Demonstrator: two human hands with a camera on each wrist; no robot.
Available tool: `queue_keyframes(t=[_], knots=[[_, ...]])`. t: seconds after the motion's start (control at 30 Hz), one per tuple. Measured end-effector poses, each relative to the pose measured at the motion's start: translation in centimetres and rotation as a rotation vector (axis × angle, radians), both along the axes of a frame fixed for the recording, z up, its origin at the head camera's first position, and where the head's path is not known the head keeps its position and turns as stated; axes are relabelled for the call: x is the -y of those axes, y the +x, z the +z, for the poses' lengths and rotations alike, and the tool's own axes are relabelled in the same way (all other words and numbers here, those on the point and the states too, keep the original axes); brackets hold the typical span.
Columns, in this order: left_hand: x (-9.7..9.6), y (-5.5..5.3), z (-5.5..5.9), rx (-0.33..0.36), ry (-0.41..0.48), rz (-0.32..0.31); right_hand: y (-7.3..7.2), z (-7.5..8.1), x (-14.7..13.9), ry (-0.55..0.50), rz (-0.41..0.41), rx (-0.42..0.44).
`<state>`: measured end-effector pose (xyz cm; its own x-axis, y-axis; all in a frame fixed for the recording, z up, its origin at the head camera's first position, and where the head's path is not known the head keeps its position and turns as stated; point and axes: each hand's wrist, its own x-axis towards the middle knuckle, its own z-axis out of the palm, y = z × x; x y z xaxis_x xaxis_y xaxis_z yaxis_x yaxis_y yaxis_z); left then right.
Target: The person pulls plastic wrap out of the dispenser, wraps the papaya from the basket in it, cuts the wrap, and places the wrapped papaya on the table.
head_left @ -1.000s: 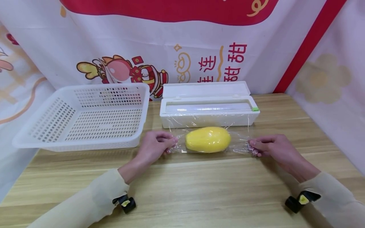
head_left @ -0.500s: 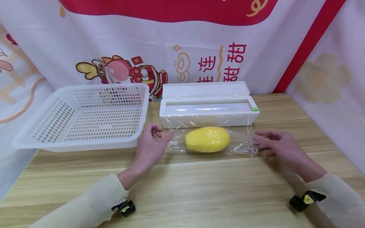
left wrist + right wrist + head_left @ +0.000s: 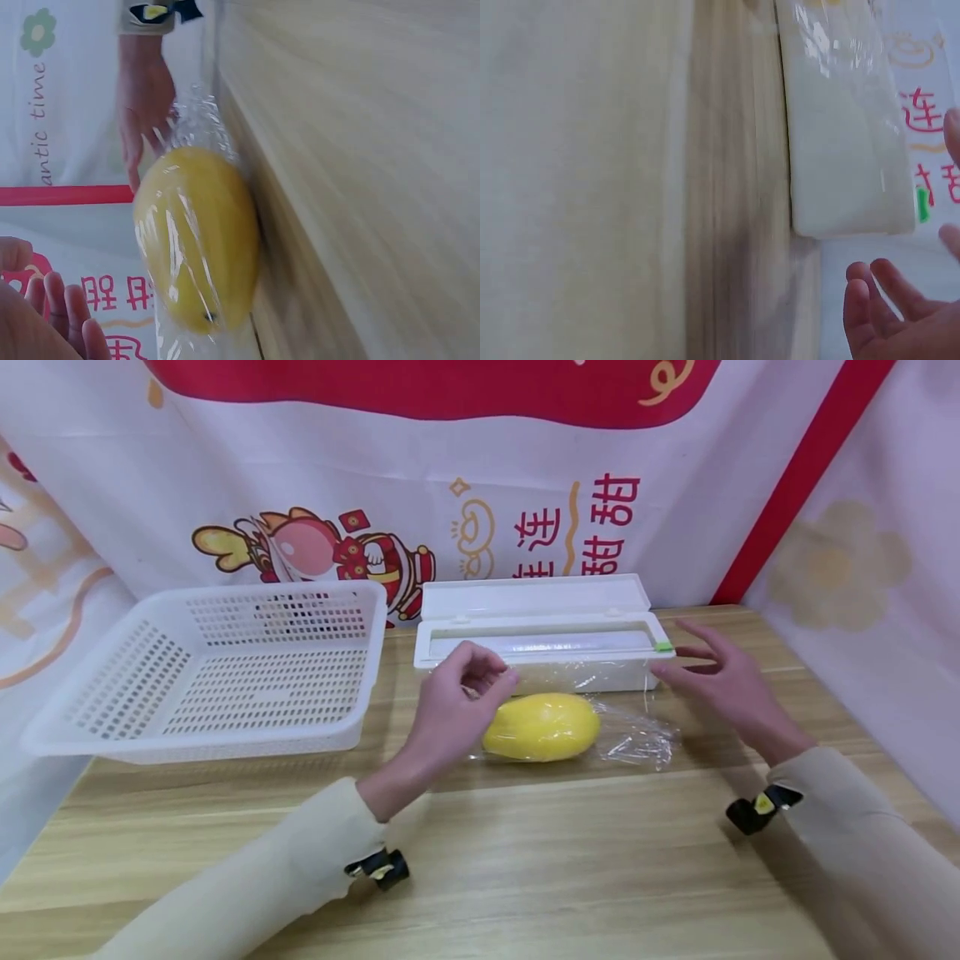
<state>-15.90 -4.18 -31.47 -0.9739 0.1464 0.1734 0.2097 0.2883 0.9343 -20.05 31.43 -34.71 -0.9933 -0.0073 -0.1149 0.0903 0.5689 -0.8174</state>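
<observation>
A yellow, papaya-shaped fruit lies on the table, wrapped in clear cling film. The film's crumpled right end spreads on the wood, and a sheet of it runs up to the white cling film box behind. My left hand hovers in front of the fruit's left end, fingers loosely bent and holding nothing; it hides that end of the film. At the box's right end is my right hand, fingers spread. In the right wrist view its fingers stand apart from the box corner.
The box lid is raised, with the film roll inside and a green piece at its right corner. A white perforated basket stands left on the wooden table. A printed cloth hangs behind.
Both hands have let go of the film's twisted ends. The left hand has moved right and up to the fruit's left end; the right has moved up to the box's right end.
</observation>
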Motion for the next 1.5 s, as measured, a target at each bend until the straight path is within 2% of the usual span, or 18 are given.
queue_keyframes(t=[0.17,0.4,0.53,0.67,0.8,0.97,1.1,1.2,1.33,1.5], knots=[[-2.2,-1.1,0.6,0.063,0.076,-0.047,-1.6,-0.5,0.1,-0.035,0.039,-0.025],[-5.3,-2.1,1.5,0.217,0.144,-0.072,-2.8,-1.7,-0.1,-0.009,0.045,-0.019],[-6.8,-2.8,1.9,0.248,0.182,-0.077,-3.1,-2.1,-0.2,0.025,0.033,-0.002],[-8.6,-3.4,2.2,0.247,0.189,-0.074,-3.3,-2.3,-0.2,0.047,0.017,-0.018],[-10.6,-4.0,2.3,0.227,0.125,-0.079,-3.4,-2.4,-0.2,0.065,0.008,-0.046],[-13.1,-4.6,2.1,0.223,0.016,-0.078,-3.1,-2.2,-0.1,0.061,-0.007,-0.034],[-15.1,-5.2,2.0,0.260,-0.032,-0.046,-3.0,-2.0,0.0,0.054,-0.022,-0.027],[-16.6,-5.8,1.6,0.244,-0.086,-0.011,-3.0,-2.0,0.0,0.049,-0.030,-0.022],[-18.4,-6.5,1.1,0.206,-0.216,0.030,-2.9,-1.9,0.0,0.036,-0.038,0.000],[-19.9,-7.5,0.2,0.212,-0.324,0.058,-2.5,-1.9,0.2,0.026,-0.045,-0.026]])
